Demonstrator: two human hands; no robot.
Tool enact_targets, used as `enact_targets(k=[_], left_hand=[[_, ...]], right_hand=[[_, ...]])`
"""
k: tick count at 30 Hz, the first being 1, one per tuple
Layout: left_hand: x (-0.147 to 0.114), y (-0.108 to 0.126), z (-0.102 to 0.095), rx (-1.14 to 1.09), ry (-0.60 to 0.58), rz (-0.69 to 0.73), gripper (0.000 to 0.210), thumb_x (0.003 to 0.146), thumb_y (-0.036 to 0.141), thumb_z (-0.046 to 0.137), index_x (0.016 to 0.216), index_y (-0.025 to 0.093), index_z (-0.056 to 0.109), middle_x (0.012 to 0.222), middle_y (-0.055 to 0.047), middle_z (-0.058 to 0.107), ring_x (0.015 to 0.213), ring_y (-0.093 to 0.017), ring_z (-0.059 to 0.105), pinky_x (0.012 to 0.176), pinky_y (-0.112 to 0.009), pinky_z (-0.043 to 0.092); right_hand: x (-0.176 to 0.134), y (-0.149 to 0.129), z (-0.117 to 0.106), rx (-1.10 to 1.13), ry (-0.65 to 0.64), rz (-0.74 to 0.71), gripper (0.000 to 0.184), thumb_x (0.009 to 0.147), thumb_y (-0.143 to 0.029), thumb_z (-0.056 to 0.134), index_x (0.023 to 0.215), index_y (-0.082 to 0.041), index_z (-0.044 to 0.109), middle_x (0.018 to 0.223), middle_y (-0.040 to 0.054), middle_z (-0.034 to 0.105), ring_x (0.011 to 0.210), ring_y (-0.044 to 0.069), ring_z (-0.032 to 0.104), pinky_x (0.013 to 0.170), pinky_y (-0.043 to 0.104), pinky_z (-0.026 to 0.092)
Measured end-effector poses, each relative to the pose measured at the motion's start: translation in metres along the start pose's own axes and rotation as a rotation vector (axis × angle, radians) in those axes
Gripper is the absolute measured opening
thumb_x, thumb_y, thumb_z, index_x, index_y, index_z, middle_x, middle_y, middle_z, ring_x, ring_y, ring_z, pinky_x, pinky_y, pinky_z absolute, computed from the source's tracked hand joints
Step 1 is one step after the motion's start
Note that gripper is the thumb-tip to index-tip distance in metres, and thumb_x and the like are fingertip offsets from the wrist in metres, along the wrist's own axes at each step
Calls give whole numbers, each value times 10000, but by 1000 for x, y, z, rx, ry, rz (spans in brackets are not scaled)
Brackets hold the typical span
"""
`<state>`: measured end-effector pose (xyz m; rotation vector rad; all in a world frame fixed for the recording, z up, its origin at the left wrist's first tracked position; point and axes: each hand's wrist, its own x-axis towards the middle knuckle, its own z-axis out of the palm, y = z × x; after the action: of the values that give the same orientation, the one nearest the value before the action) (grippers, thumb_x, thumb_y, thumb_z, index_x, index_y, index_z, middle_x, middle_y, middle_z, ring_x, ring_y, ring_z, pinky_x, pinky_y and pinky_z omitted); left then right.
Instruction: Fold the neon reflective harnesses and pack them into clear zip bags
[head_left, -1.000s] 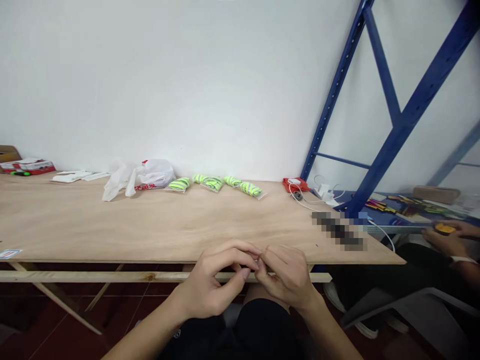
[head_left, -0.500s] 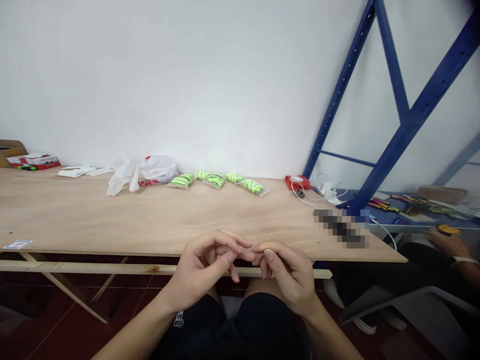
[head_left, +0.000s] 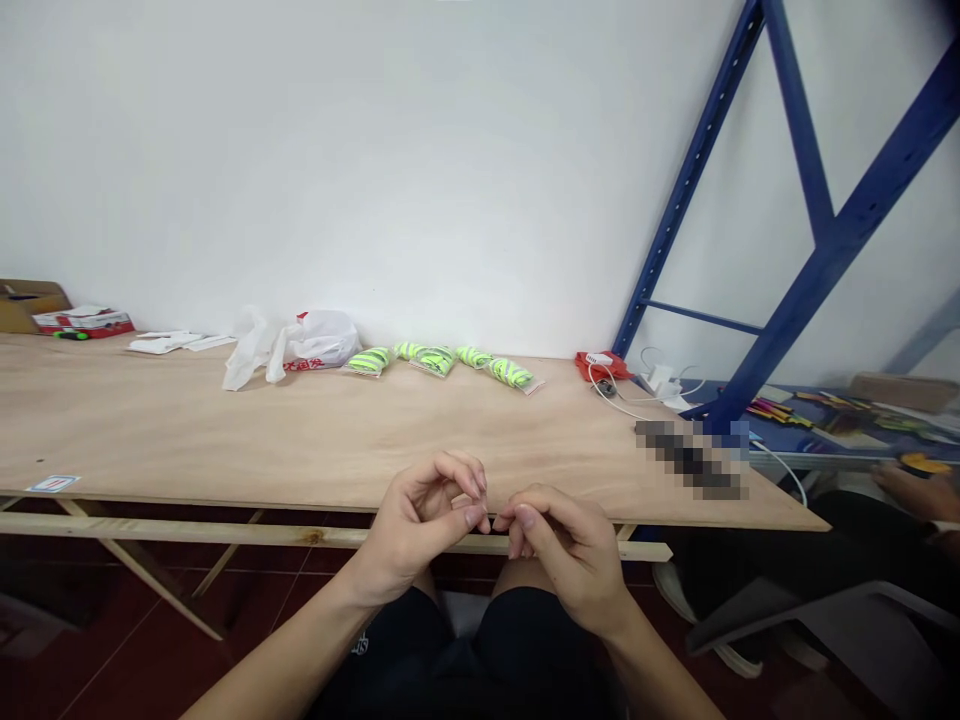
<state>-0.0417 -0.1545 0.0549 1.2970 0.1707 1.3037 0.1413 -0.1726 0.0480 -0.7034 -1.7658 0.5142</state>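
Observation:
My left hand [head_left: 431, 520] hovers over my lap at the front edge of the wooden table [head_left: 300, 430]. Its fingers curl inward and the thumb meets them near the tips. Facing it, a narrow gap away, is my right hand [head_left: 574, 550], with thumb and forefinger pinched together. Anything held between the fingertips of either hand is too small or too hidden to make out. Nearest beyond the hands, at the back of the table, lie several clear packets of striped yellow-green material [head_left: 433, 360].
A white plastic bag [head_left: 326, 338], papers [head_left: 169, 342] and boxes [head_left: 82, 322] line the wall. To the right are a red cloth [head_left: 615, 367], a white cable, a blurred-out patch and a blue metal frame [head_left: 787, 290]. Another person's hand [head_left: 915, 490] shows at far right.
My hands have drawn slightly apart at the fingertips, where they were touching or nearly touching. The camera has turned a little left, so the surroundings sit farther right.

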Motion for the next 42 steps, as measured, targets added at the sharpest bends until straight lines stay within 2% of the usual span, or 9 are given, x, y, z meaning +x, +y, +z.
enact_targets(k=[4, 7, 14, 18, 21, 26, 30, 34, 42], left_hand=[[0, -6, 7, -88, 38, -47, 117, 817, 96, 755, 830, 159, 658, 915, -14, 592, 652, -66, 620, 573, -171, 552], [0, -9, 10, -102, 47, -80, 122, 826, 100, 748, 827, 151, 637, 940, -15, 606, 613, -57, 636, 548, -158, 548], [-3, -10, 6, -63, 19, -73, 143, 856, 84, 708, 800, 137, 588, 1006, -14, 597, 636, -63, 668, 626, -193, 580], [-3, -8, 6, 4, -5, -31, 151, 888, 88, 666, 787, 142, 568, 1010, -14, 581, 697, -69, 658, 697, -222, 585], [-5, -5, 4, 153, -36, 20, 117, 910, 91, 628, 817, 152, 591, 1054, -36, 564, 756, -82, 640, 757, -251, 575], [-7, -1, -2, 649, -101, 156, 172, 927, 49, 537, 920, 182, 646, 1098, -84, 576, 1040, -186, 624, 859, -284, 542], [-4, -3, -6, 872, -161, 238, 220, 919, 21, 506, 978, 188, 636, 1123, -90, 588, 1086, -192, 612, 908, -295, 516], [-1, -7, -11, 841, -182, 229, 223, 926, 31, 501, 1021, 198, 614, 1134, -92, 579, 1085, -194, 610, 843, -266, 520], [-3, -14, -18, 483, -137, 95, 81, 973, 155, 542, 1008, 190, 606, 1183, -104, 519, 950, -158, 600, 800, -278, 515]], right_hand=[[-1, 0, 5, 52, -21, 21, 159, 965, -223, 539, 1038, -204, 680, 776, 29, 705, 570, 121, 652, 550, 233, 548], [-3, 0, 7, 83, -57, 34, 166, 955, -216, 566, 1089, -207, 662, 781, 27, 715, 626, 141, 693, 603, 251, 575], [-3, 0, 9, 79, -48, 42, 163, 951, -221, 590, 1096, -203, 662, 816, 37, 742, 666, 142, 713, 626, 241, 592], [-1, -1, 9, 41, -33, -8, 178, 931, -166, 593, 1094, -193, 658, 819, 34, 750, 688, 141, 723, 639, 230, 599], [2, -2, 9, -46, -10, -80, 203, 903, -105, 583, 1062, -206, 662, 811, 14, 752, 657, 122, 718, 623, 201, 587], [5, 0, 8, -350, 43, -245, 199, 878, -78, 550, 959, -220, 663, 772, 4, 750, 599, 116, 690, 579, 197, 551], [5, 6, 9, -433, 22, -254, 188, 874, -75, 524, 910, -211, 649, 732, -4, 722, 575, 110, 659, 564, 197, 524], [5, 9, 9, -390, -7, -202, 184, 879, -76, 518, 912, -202, 648, 727, -11, 712, 590, 102, 661, 589, 182, 524], [7, 8, 6, -108, -46, -60, 189, 906, -125, 587, 1046, -223, 669, 918, 11, 752, 769, 118, 716, 707, 186, 570]])
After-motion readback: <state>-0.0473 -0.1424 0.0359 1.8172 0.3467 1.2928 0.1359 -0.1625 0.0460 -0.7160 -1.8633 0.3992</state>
